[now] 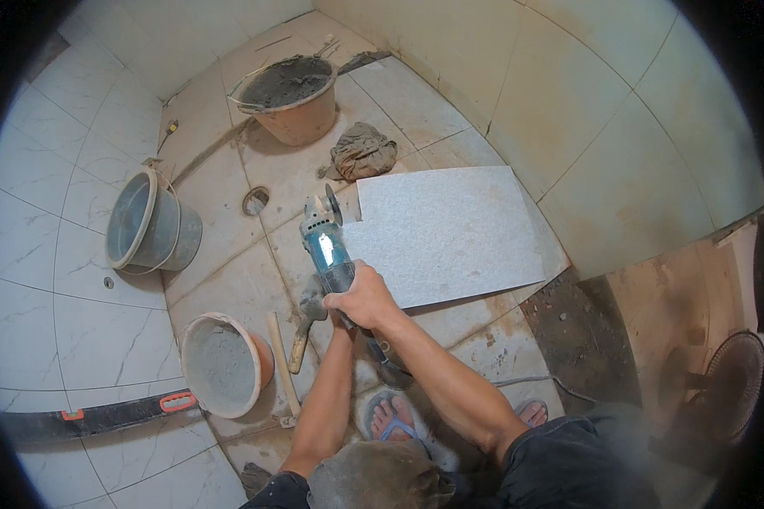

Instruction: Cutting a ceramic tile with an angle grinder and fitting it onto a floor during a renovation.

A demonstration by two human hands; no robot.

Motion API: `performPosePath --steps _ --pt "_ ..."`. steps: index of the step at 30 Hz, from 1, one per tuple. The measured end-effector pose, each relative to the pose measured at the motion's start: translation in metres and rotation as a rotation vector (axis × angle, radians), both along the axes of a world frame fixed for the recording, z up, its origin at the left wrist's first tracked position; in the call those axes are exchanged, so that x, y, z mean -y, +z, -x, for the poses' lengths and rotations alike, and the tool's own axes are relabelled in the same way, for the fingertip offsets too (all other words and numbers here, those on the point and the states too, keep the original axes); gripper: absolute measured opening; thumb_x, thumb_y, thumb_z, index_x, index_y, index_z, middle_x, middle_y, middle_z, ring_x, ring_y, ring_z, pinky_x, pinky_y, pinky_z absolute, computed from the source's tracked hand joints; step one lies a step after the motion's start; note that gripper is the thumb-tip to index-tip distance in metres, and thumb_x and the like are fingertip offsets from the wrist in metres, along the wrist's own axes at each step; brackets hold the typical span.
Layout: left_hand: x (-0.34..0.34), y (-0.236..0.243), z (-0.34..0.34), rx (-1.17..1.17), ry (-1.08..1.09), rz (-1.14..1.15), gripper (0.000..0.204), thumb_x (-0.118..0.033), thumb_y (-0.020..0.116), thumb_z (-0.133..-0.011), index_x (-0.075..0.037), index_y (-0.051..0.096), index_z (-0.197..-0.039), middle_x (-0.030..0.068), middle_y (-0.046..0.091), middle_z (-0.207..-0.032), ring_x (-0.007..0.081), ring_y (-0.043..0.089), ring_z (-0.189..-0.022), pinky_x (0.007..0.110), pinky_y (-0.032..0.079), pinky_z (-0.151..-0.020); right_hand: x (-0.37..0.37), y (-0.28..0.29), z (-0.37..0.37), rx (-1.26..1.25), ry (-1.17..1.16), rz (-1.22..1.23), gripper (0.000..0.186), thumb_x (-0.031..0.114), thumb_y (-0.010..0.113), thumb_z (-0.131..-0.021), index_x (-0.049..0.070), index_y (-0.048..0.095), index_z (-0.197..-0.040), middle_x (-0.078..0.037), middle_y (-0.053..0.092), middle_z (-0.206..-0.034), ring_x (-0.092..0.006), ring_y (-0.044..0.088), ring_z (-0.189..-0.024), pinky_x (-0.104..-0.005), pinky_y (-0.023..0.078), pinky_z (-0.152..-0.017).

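Note:
My right hand [364, 299] is closed round the rear body of a teal angle grinder [327, 246], which points away from me. The grinder's disc [334, 204] stands upright beside a notch at the left edge of a light grey tile [450, 233]. The tile lies on the floor. My left hand [345, 317] is at the back end of the grinder, below the right; its fingers are hidden. Just left of the grinder lies a trowel [311, 304] with a wooden handle, and by it a long wooden-handled tool [282, 360].
An orange bucket of dark mortar [301, 123] and a crumpled cloth [363, 151] are at the back. A tipped grey bucket [178, 237], a drain hole [255, 201], a mortar-coated bucket [263, 365] and a black level [127, 414] are on the left. At right is a fan [733, 386].

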State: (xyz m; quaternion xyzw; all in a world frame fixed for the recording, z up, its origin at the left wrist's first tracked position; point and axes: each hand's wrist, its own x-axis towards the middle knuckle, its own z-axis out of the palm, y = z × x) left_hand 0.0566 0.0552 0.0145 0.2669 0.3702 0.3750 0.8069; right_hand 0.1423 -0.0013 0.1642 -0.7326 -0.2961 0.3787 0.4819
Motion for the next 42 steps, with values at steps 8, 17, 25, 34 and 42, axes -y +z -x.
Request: performPosePath --steps 8,17,25,34,42 --pt "-0.028 0.005 0.011 -0.288 -0.179 -0.18 0.028 -0.017 0.053 -0.098 0.0 0.062 -0.119 0.0096 0.067 -0.11 0.0224 0.067 -0.095 0.037 0.054 -0.085 -0.026 -0.018 -0.008 0.045 -0.091 0.074 0.064 0.028 0.082 -0.063 -0.013 0.06 -0.107 -0.032 0.068 -0.104 -0.0406 0.069 -0.098 -0.0406 0.054 -0.088" --pt "-0.011 -0.009 0.028 -0.427 -0.312 -0.348 0.022 -0.01 0.053 -0.099 0.001 0.064 -0.114 0.006 0.07 -0.105 0.0187 0.066 -0.09 0.033 0.052 -0.076 -0.046 -0.02 -0.014 -0.086 -0.112 0.155 0.071 0.029 0.083 -0.068 -0.016 0.055 -0.115 -0.036 0.067 -0.112 -0.045 0.068 -0.107 -0.0433 0.053 -0.095" --pt "-0.004 -0.014 0.031 -0.32 -0.295 -0.183 0.023 -0.019 0.058 -0.098 -0.003 0.062 -0.115 0.0035 0.068 -0.099 0.0137 0.065 -0.084 0.031 0.052 -0.073 -0.058 -0.034 -0.012 -0.146 -0.184 0.206 0.073 0.031 0.084 -0.069 -0.015 0.055 -0.117 -0.035 0.066 -0.115 -0.0443 0.067 -0.109 -0.0429 0.053 -0.096" --pt "0.0 -0.009 0.035 -0.257 -0.295 -0.138 0.026 -0.016 0.058 -0.094 0.0 0.062 -0.114 0.0059 0.068 -0.099 0.0135 0.064 -0.082 0.029 0.052 -0.073 -0.063 -0.042 -0.012 -0.143 -0.209 0.224 0.073 0.03 0.084 -0.068 -0.014 0.055 -0.118 -0.034 0.066 -0.117 -0.0434 0.067 -0.111 -0.0431 0.053 -0.097" --pt "0.005 -0.018 0.033 -0.294 -0.288 -0.199 0.032 -0.019 0.066 -0.09 0.002 0.062 -0.114 0.0042 0.066 -0.1 0.0119 0.062 -0.084 0.027 0.05 -0.074 -0.063 -0.047 -0.019 -0.174 -0.207 0.221 0.071 0.029 0.084 -0.068 -0.014 0.056 -0.118 -0.034 0.067 -0.116 -0.0435 0.068 -0.109 -0.0423 0.053 -0.096"
